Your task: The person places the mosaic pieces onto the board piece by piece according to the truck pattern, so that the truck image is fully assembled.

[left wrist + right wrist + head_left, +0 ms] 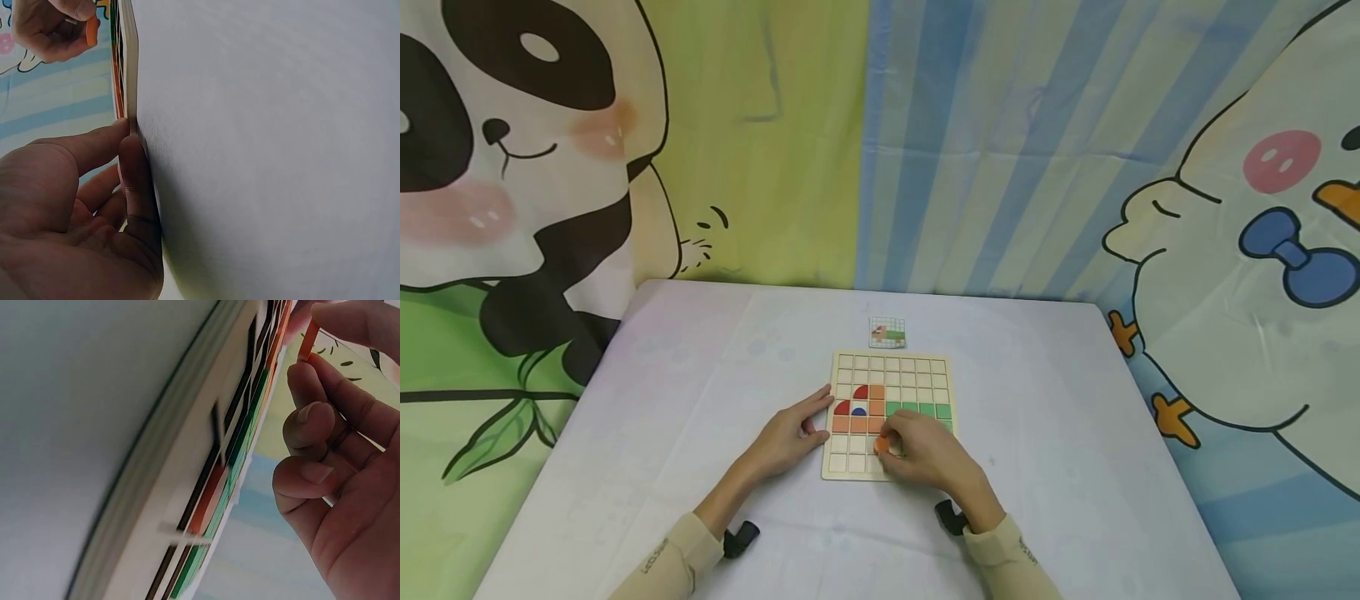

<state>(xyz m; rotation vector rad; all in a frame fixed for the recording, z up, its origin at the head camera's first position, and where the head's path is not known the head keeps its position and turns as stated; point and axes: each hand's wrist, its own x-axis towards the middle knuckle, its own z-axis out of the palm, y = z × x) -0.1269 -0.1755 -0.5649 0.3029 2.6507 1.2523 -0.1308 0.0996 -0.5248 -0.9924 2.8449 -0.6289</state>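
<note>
A wooden grid board (917,364) lies on the table with coloured tiles in its cells. Orange squares (857,424), red rounded pieces (842,407), a blue-and-white piece (859,408) and a row of green squares (927,410) show on it. My right hand (928,450) pinches an orange tile (309,340) between thumb and index finger, over the lower middle of the board. Its other fingers are curled. My left hand (786,435) rests at the board's left edge, its fingertips (124,123) touching the rim. The right hand hides several lower-right cells.
A small picture card (887,332) with a similar coloured grid pattern lies just beyond the board. The white-covered table (700,367) stands against cartoon-printed curtains (790,150). Dark wrist devices (741,540) sit by both sleeves.
</note>
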